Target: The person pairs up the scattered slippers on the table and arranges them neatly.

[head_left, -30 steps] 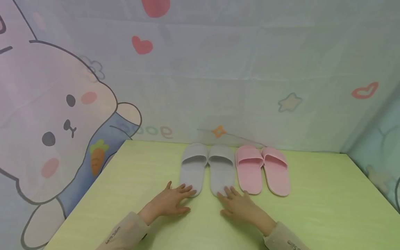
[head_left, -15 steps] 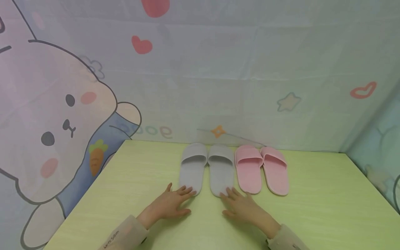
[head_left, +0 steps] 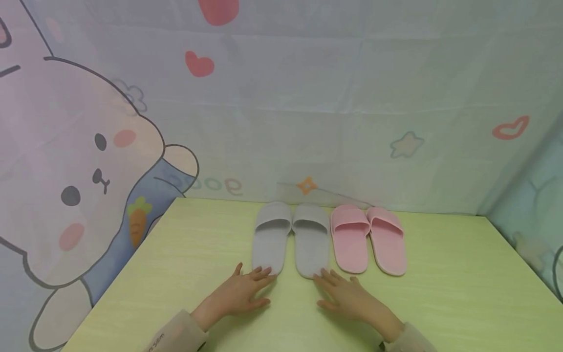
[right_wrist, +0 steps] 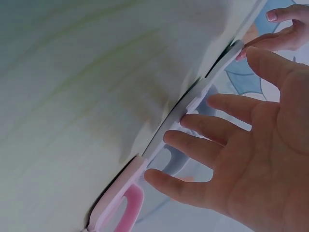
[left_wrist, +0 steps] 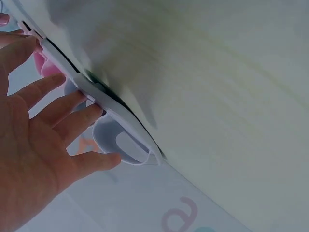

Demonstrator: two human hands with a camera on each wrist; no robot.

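Two grey slippers lie side by side, toes toward the back: the left one (head_left: 270, 249) and the right one (head_left: 312, 252). My left hand (head_left: 241, 293) has its fingers spread over the heel edge of the left grey slipper. At the heel of the right grey slipper is my right hand (head_left: 352, 299), fingers extended and curled round nothing. Whether either hand's fingertips touch a slipper is hard to tell. To the right stands a pink pair, a left slipper (head_left: 352, 249) and a right slipper (head_left: 389, 250) angled slightly outward. Both wrist views show outstretched fingers beside the slipper soles.
The slippers sit on a yellow-green tabletop (head_left: 462, 283), their toes near its back edge. Behind rises a pale cloth backdrop (head_left: 286, 98) printed with hearts, a star and a large rabbit (head_left: 97, 161). A dark cable (head_left: 557, 274) shows at the far right.
My right hand has drawn back a little toward me and to the right. The left hand has shifted back slightly. All the slippers stay in place.
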